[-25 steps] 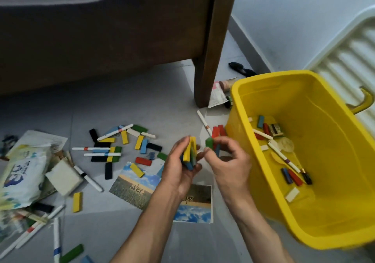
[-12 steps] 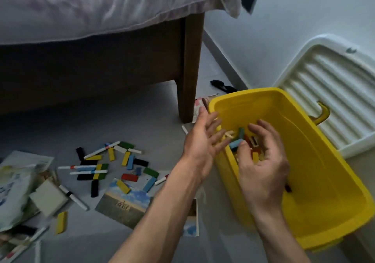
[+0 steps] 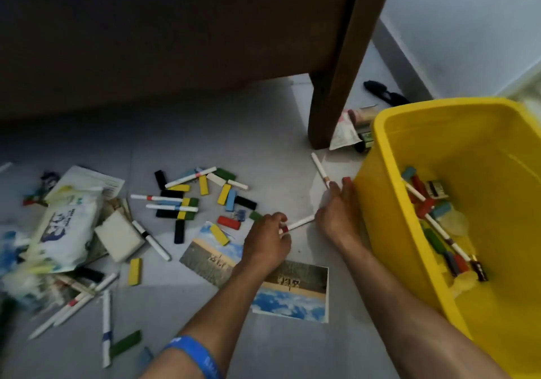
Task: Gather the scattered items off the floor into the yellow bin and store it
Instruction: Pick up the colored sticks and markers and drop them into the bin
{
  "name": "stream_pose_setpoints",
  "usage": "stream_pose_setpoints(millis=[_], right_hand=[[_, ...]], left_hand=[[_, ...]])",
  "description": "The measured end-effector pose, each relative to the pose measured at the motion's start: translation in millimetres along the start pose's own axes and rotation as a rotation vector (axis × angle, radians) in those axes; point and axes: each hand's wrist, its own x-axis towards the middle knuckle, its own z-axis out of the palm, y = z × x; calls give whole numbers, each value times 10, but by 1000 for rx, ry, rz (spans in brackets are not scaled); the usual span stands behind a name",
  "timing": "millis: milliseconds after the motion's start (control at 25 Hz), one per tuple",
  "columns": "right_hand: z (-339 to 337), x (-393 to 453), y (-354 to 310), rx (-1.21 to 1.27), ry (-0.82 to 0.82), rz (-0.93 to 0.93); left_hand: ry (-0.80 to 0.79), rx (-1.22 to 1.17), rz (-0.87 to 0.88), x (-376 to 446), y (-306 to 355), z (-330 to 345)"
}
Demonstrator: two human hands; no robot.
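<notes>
Yellow bin (image 3: 389, 150) on the floor (image 3: 263, 133) at right, now holding more blocks. Both hands have left it: left hand (image 3: 268, 242) pinches a white marker (image 3: 300, 223); right hand (image 3: 336, 213), fingers extended, touches a second marker (image 3: 319, 169).

Glossy yellow plastic on the bin (image 3: 389, 144), just right of the right hand (image 3: 336, 214). Smooth white plastic on the marker (image 3: 301, 222) pinched by the left hand (image 3: 268, 241). Glossy printed paper on the photo card (image 3: 292, 293) below both hands. Painted, faintly shiny blocks (image 3: 224, 194) up-left of the grip. Matt dark wood on the bed leg (image 3: 336, 86) above. Smooth pale tile on the floor (image 3: 234, 133).
</notes>
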Motion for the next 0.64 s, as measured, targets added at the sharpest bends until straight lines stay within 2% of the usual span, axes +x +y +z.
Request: stream_pose_setpoints(millis=[120,200,280,360,520,640], right_hand=[[61,207,-11,-138,52,38],[115,241,-30,-165,129,-13],[170,286,-44,-150,177,-43],[155,367,-62,-161,180,-50],[107,341,-160,-99,97,-98],[137,-70,-158,210,46,-60]], left_hand=[[22,169,138,59,-182,150],[39,193,139,88,-159,179],[53,154,65,78,-143,189],[67,22,-50,43,-143,188],[127,-402,-322,119,-154,135],[173,-719,-463,134,-61,102]])
